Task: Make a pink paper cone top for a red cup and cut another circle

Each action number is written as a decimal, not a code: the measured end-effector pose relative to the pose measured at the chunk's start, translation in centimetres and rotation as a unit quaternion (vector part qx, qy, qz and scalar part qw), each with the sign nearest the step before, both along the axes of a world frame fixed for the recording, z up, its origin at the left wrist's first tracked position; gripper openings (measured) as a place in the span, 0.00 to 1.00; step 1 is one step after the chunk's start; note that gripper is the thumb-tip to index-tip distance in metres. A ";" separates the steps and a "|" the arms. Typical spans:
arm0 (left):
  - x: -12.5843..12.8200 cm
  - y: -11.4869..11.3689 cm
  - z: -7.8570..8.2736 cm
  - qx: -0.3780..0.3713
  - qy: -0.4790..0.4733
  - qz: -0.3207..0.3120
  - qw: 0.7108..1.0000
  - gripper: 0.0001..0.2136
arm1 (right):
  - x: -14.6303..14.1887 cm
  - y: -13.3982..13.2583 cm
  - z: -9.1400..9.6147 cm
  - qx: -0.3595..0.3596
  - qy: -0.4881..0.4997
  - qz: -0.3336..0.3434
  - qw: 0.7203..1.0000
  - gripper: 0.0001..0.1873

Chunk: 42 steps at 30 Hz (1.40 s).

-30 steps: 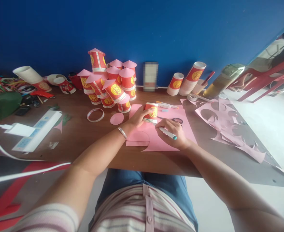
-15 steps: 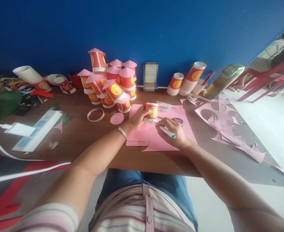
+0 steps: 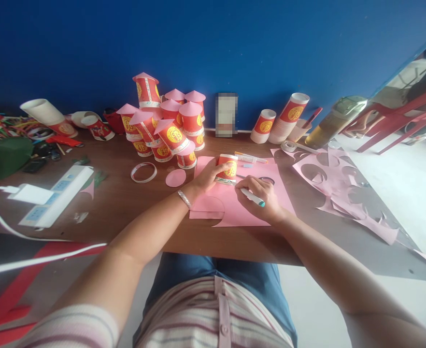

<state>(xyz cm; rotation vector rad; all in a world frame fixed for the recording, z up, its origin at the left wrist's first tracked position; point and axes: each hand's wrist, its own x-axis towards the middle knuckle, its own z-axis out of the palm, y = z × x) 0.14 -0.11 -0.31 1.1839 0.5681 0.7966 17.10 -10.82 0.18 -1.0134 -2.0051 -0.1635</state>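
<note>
My left hand (image 3: 210, 176) is wrapped round the side of a red paper cup (image 3: 228, 160) with a yellow round emblem and a pale patterned band at its base. Pinched in my right hand (image 3: 259, 193) is a white marker (image 3: 252, 197) with a teal end; its tip is at the cup's lower right, and I cannot tell whether it touches. Beneath both hands lies a pink paper sheet (image 3: 245, 215) with a round outline at its left. An orange-and-white marker (image 3: 251, 158), a small blue-grey eraser-like block (image 3: 247, 166) and partly hidden scissors (image 3: 267, 181) rest on the sheet.
Red cups with pink cone tops (image 3: 171, 135) are piled at back left. A tape roll (image 3: 144, 172) and pink disc (image 3: 176, 178) lie left. Cup stacks (image 3: 289, 118) and a bottle (image 3: 336, 121) stand at back right, paper offcuts (image 3: 343, 193) right, a power strip (image 3: 55, 195) far left.
My right hand and the marker have shifted very slightly to the right along the cup's base. The left hand and the cup look unmoved.
</note>
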 end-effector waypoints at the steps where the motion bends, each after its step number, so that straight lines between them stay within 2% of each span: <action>1: 0.0 0.1 -0.1 -0.001 0.000 0.000 1.000 0.16 | 0.0 0.0 0.0 0.001 0.001 0.001 1.000 0.07; 12: 0.1 0.4 -0.7 0.010 -0.004 -0.005 1.000 0.15 | -0.2 -0.2 0.2 -0.022 0.001 0.012 1.000 0.07; 18: 0.1 0.5 -0.8 0.005 -0.002 -0.004 1.000 0.15 | -0.4 -0.2 0.3 -0.001 0.004 0.017 1.000 0.07; 28: 0.2 0.1 -0.1 0.003 -0.018 -0.010 1.000 0.17 | -0.1 -0.2 0.1 -0.005 0.015 -0.005 1.000 0.07; 42: 0.1 -0.1 0.0 0.016 0.012 -0.001 1.000 0.16 | -0.1 -0.2 0.2 -0.036 0.021 0.014 0.999 0.06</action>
